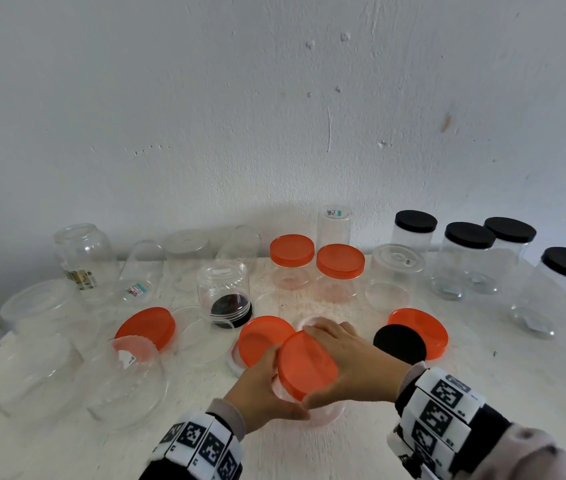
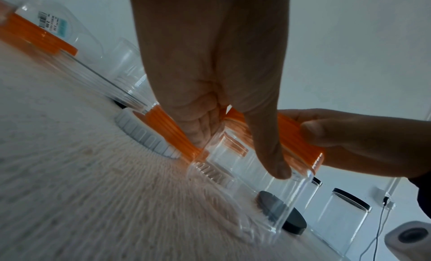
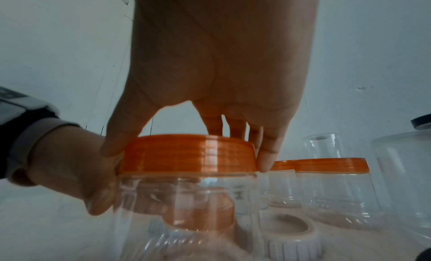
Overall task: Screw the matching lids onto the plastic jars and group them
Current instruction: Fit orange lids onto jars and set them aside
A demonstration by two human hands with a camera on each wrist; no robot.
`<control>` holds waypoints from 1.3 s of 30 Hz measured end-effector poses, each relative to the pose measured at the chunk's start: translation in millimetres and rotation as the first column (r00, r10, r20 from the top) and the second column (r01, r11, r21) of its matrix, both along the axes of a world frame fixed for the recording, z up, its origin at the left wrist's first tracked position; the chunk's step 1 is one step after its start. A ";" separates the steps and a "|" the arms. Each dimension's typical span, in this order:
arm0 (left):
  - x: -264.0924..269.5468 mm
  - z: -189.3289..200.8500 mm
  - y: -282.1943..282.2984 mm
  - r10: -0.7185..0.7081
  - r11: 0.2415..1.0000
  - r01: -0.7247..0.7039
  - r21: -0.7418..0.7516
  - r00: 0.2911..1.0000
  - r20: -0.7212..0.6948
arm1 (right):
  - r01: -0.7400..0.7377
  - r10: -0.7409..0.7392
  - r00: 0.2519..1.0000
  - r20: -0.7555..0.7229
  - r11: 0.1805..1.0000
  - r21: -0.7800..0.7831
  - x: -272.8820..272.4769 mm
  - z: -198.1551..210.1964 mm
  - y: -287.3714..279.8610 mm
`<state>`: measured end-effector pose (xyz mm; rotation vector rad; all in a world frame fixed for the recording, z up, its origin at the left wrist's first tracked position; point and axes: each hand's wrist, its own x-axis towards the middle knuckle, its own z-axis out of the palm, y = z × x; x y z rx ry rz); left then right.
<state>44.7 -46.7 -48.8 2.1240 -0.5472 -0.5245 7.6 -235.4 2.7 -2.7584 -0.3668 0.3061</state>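
A clear plastic jar [image 1: 323,412] [image 3: 186,200] [image 2: 251,182] stands at the near middle of the white table [image 1: 413,427]. An orange lid [image 1: 307,365] [image 3: 186,155] [image 2: 300,141] sits on its mouth. My left hand [image 1: 267,386] [image 2: 233,145] [image 3: 77,172] wraps around the jar's body below the lid. My right hand [image 1: 347,362] [image 3: 186,147] [image 2: 349,134] grips the lid's rim from above with thumb and fingers. Loose orange lids [image 1: 264,341] [image 1: 148,327] [image 1: 420,329] and a black lid [image 1: 399,342] lie around it.
Two orange-lidded jars [image 1: 316,268] stand behind. Several black-lidded jars [image 1: 475,258] are grouped at the back right. Several open clear jars [image 1: 84,258] crowd the left side and back. A white ribbed lid [image 3: 289,233] lies beside the held jar. The wall is behind the table.
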 end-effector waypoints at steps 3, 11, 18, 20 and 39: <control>0.0 -1.6 -0.5 0.004 1.000 -0.004 -0.012 1.000 0.005 | 0.007 -0.007 0.998 0.066 1.000 -0.010 -3.2 -5.4 1.0; -3.4 -3.4 -2.3 0.041 0.998 -0.040 -0.048 0.999 0.028 | 0.076 -0.067 0.979 0.193 0.996 -0.042 -11.7 -18.7 6.8; -7.9 1.0 -4.6 0.041 0.999 -0.040 -0.019 0.997 0.059 | 0.146 -0.126 0.955 0.267 0.988 -0.058 -16.6 -24.2 13.7; -8.1 4.4 -4.7 0.029 1.000 -0.029 0.004 0.998 0.057 | 0.142 -0.124 0.957 0.261 0.989 -0.050 -16.3 -24.1 13.4; -3.9 14.1 -11.6 -0.074 0.996 0.071 0.055 0.996 0.054 | 0.622 -0.601 0.706 0.375 0.779 0.079 79.0 20.3 -124.7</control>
